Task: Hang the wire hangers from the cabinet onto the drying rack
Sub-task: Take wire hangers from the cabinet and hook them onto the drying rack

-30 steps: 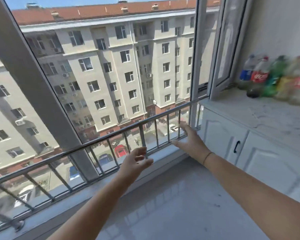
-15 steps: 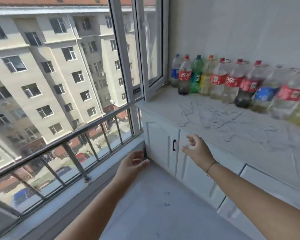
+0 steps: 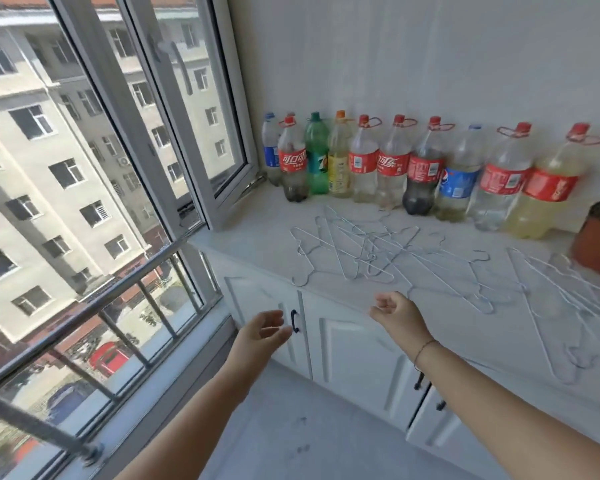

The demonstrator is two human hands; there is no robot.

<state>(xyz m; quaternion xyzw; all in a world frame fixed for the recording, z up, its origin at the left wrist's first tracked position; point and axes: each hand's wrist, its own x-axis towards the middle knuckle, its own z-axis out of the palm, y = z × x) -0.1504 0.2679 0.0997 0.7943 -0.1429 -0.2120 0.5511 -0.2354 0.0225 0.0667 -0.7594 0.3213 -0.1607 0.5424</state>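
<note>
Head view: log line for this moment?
left hand: open, empty | right hand: open, empty | wire hangers: untouched on cabinet top

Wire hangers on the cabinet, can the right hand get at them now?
Probably yes: the right hand is empty, close to the cabinet, and the wire hangers lie loose just beyond it with nothing between.

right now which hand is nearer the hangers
Right. The right hand hovers at the cabinet edge, just short of the hangers; the left hand is lower, beside the door handle.
</note>
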